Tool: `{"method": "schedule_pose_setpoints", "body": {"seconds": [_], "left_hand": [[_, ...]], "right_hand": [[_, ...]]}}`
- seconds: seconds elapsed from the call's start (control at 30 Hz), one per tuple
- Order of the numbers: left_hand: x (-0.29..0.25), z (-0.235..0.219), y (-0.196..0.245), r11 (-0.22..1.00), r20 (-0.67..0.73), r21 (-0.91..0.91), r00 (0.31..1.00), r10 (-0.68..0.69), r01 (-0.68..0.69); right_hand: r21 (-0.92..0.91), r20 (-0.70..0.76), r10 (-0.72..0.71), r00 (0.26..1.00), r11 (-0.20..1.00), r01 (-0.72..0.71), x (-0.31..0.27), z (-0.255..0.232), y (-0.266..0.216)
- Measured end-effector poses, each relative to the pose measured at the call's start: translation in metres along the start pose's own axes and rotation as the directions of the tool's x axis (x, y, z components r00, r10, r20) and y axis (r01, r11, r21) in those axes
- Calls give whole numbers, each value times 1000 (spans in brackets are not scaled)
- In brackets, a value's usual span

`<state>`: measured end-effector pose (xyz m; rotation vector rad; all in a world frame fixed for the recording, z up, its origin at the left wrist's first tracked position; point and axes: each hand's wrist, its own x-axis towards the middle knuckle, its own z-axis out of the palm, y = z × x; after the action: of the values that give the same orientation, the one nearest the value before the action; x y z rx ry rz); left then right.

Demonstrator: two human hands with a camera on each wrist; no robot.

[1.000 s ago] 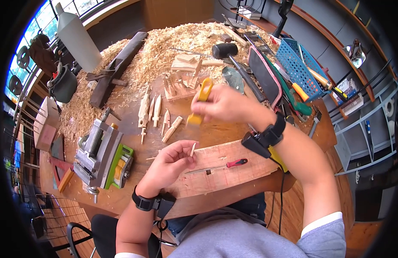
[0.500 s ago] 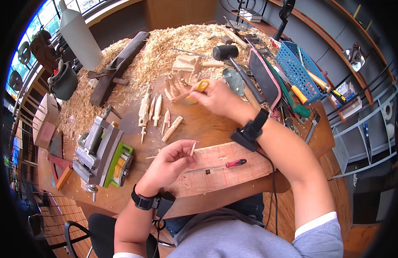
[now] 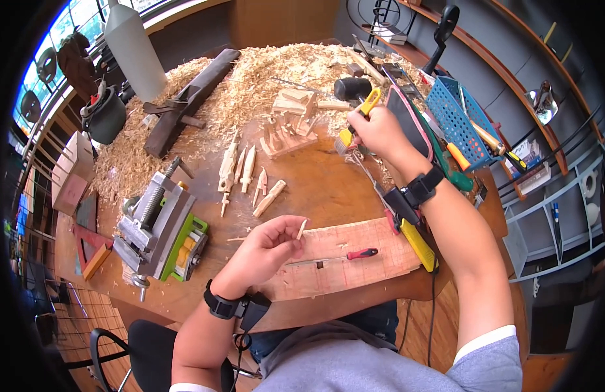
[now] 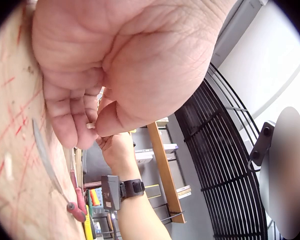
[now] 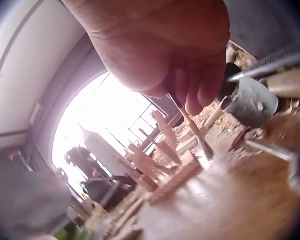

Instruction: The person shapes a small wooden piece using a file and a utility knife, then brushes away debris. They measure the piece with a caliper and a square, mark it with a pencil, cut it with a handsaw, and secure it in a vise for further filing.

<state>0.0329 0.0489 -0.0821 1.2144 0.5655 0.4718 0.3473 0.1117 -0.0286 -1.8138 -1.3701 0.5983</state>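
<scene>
My left hand [image 3: 270, 251] pinches a small pale wooden stick [image 3: 302, 229] between thumb and fingers, above the near end of a wooden board [image 3: 397, 251]. In the left wrist view only the tip of the stick [image 4: 91, 125] shows past the thumb. A thin-bladed tool with a red and black handle [image 3: 362, 254] lies on that board. My right hand [image 3: 386, 134] grips a yellow-handled brush [image 3: 369, 102], its bristles [image 3: 343, 142] pointing down over the tabletop. Just left of the brush, several carved pegs stand in a wooden block [image 3: 292, 145].
Carved wooden pieces [image 3: 228, 173] lie mid-table. A metal vise [image 3: 155, 225] stands at left, with wood shavings [image 3: 270, 72] heaped behind. A black mallet [image 3: 352, 88], a blue basket [image 3: 460, 121] of tools and a yellow-handled tool [image 3: 416, 243] are on the right.
My right hand has swung the brush away from over the mid-table, past the peg block, and to the right. The left hand keeps its pinch on the stick, nearly still.
</scene>
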Motion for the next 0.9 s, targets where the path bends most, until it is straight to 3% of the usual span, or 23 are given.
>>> {"method": "schedule_pose_setpoints", "body": {"seconds": [0.1, 0.13, 0.2, 0.23, 0.3, 0.4, 0.53, 0.73, 0.8, 0.9], "left_hand": [[2, 0, 1, 1000, 15, -15, 1000, 4, -3], [2, -1, 2, 1000, 19, -11, 1000, -6, 7], [1, -1, 2, 1000, 19, -14, 1000, -15, 15], [1, -1, 3, 1000, 20, -14, 1000, -12, 12], [0, 0, 3, 1000, 20, -14, 1000, -9, 9], [1, 1, 6, 1000, 23, 0, 999, -24, 24], [0, 0, 6, 999, 21, -29, 999, -29, 29], [0, 0, 5, 999, 29, -31, 999, -28, 29], [1, 1, 5, 999, 32, -30, 999, -26, 27], [2, -1, 1, 999, 24, -47, 1000, 1, 0]], "right_hand": [[146, 27, 14, 1000, 989, -18, 7, 12, -10], [-7, -14, -94, 995, 996, 94, 22, 19, 2], [-15, -157, -173, 972, 985, 173, 38, 29, 13], [-17, -153, -178, 972, 984, 177, 41, 31, 13], [182, -151, -108, 983, 974, 135, 45, 36, 12], [327, -153, -86, 985, 936, 132, 49, 51, 9], [289, -64, -27, 998, 956, 45, 46, 58, 3], [300, -35, -62, 997, 951, 70, 24, 47, 0], [186, 12, -47, 999, 981, 44, 16, 41, -2], [159, -92, -34, 995, 986, 48, 9, 37, -5]]}}
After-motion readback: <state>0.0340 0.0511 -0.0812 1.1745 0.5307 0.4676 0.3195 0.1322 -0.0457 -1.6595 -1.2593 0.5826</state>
